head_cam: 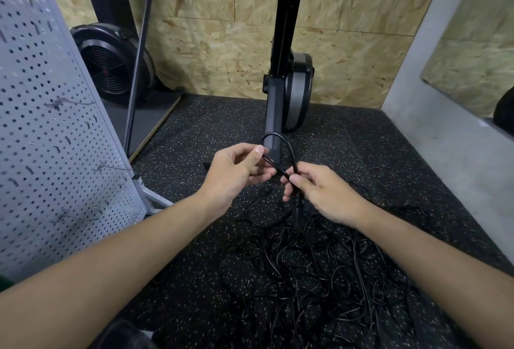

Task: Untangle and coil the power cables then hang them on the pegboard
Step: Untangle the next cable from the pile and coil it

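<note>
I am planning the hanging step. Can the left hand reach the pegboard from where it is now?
Probably yes. The pegboard stands close on the left, with nothing between it and the left hand. But its fingers pinch a cable that hangs down to the pile.

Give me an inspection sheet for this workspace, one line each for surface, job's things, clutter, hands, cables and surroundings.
Surface: black speckled rubber floor.
Job's things: grey pegboard at left with wire hooks, no coiled cable seen on it; tangled cable pile on the floor below the hands.
Clutter: dark object at the bottom edge, too cut off to name.
Hands: left hand and right hand each pinch one black cable, a loop arching between them.
Cables: the held cable runs down from the right hand toward the pile; strands cross heavily.
Surroundings: chipboard wall behind; upright black exercise machine against it; fan-wheel machine behind the pegboard.
</note>
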A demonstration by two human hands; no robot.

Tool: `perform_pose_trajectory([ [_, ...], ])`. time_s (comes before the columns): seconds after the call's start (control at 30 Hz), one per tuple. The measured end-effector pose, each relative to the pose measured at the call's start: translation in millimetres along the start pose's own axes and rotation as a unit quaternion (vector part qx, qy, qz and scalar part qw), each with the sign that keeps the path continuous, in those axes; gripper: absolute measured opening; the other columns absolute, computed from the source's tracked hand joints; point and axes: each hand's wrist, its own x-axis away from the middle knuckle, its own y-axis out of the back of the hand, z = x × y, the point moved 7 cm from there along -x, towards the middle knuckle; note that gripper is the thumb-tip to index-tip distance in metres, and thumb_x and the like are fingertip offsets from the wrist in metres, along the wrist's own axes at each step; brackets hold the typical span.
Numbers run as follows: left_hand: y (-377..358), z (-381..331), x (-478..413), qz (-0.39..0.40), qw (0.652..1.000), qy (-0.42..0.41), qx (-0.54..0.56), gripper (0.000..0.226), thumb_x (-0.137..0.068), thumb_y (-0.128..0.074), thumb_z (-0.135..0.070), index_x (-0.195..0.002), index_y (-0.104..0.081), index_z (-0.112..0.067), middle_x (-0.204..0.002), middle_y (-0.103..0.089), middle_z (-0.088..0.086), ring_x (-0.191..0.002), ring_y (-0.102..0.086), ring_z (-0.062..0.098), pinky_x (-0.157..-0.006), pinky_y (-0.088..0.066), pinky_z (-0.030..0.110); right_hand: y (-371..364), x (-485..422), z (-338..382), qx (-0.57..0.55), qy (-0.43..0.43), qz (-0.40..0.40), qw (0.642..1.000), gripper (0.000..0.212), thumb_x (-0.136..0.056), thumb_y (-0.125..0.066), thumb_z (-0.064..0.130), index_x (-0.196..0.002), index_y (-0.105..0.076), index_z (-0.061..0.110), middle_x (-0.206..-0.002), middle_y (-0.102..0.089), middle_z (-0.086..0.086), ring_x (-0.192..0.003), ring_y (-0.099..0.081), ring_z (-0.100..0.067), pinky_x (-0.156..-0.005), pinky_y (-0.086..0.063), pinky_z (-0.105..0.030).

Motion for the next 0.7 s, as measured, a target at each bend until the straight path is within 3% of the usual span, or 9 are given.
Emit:
perform_pose_trajectory([
  [0.1, -6.5, 10.9, 3.3, 0.046, 0.997, 0.034, -0.048, 0.034, -0.110, -0.049, -0.035, -0.119, -0.069, -0.008, -0.106, -0.078, 0.017, -0.096, -0.077, 0.031, -0.089, -0.064, 0.042, 5.0, 0.5, 3.4, -0.082, -0.012, -0.020, 0.996, 0.023, -0.111, -0.042, 0.010, -0.105, -0.064, 0.009, -0.083, -0.065, 0.000, -0.079, -0.068, -0.014, -0.085, -0.056, -0.034],
  [0.17, -10.4, 24.0, 3.8, 0.107, 0.981, 0.041, -0.157, 0.031, -0.111, -0.046, -0.033, -0.126, -0.068, -0.017, -0.114, -0.078, 0.005, -0.109, -0.073, 0.022, -0.101, -0.058, 0.046, 8.0, 0.2, 5.6, -0.136, -0.020, -0.035, 0.990, 0.024, -0.112, -0.040, 0.010, -0.104, -0.063, 0.008, -0.080, -0.060, 0.000, -0.076, -0.064, -0.016, -0.081, -0.056, -0.031],
  [0.3, -20.7, 67.2, 18.6, 0.272, 0.875, 0.043, -0.398, 0.027, -0.102, -0.065, -0.022, -0.127, -0.063, -0.030, -0.125, -0.068, -0.010, -0.117, -0.065, 0.006, -0.110, -0.049, 0.034, 12.7, 1.2, 10.3, -0.281, -0.031, -0.060, 0.957, 0.028, -0.113, -0.035, 0.011, -0.101, -0.060, 0.007, -0.071, -0.051, 0.004, -0.065, -0.052, -0.011, -0.078, -0.057, -0.036],
  [0.4, -24.6, 82.5, 25.8, 0.307, 0.857, 0.041, -0.412, 0.022, -0.101, -0.068, -0.024, -0.120, -0.063, -0.034, -0.116, -0.069, -0.009, -0.110, -0.065, 0.006, -0.102, -0.051, 0.031, 16.1, 3.8, 10.2, -0.337, -0.041, -0.072, 0.938, 0.029, -0.114, -0.033, 0.014, -0.098, -0.057, 0.008, -0.066, -0.046, 0.007, -0.060, -0.044, -0.010, -0.065, -0.053, -0.031],
  [0.57, -20.9, 82.7, 18.3, 0.297, 0.845, 0.030, -0.443, 0.013, -0.103, -0.065, -0.029, -0.112, -0.059, -0.035, -0.107, -0.071, -0.006, -0.103, -0.068, 0.018, -0.099, -0.054, 0.046, 46.9, 4.4, -10.8, -0.316, -0.075, -0.199, 0.925, 0.029, -0.114, -0.034, 0.017, -0.099, -0.058, 0.011, -0.068, -0.042, 0.005, -0.059, -0.039, -0.009, -0.059, -0.041, -0.028],
  [0.63, -22.3, 82.2, 17.4, 0.301, 0.831, 0.031, -0.467, 0.008, -0.104, -0.062, -0.034, -0.111, -0.059, -0.031, -0.102, -0.072, -0.009, -0.095, -0.068, 0.021, -0.093, -0.055, 0.048, 57.3, 6.4, -23.2, -0.230, -0.101, -0.237, 0.938, 0.027, -0.114, -0.036, 0.022, -0.110, -0.061, 0.013, -0.073, -0.045, 0.005, -0.061, -0.042, -0.010, -0.061, -0.047, -0.035],
  [0.7, -26.9, 75.6, 16.0, 0.297, 0.813, 0.004, -0.501, 0.008, -0.106, -0.057, -0.037, -0.107, -0.059, -0.029, -0.096, -0.074, -0.006, -0.088, -0.068, 0.024, -0.083, -0.055, 0.044, 63.0, 10.9, -28.0, -0.094, -0.117, -0.227, 0.962, 0.030, -0.113, -0.035, 0.028, -0.124, -0.061, 0.019, -0.080, -0.051, 0.004, -0.065, -0.053, -0.012, -0.072, -0.055, -0.048],
])
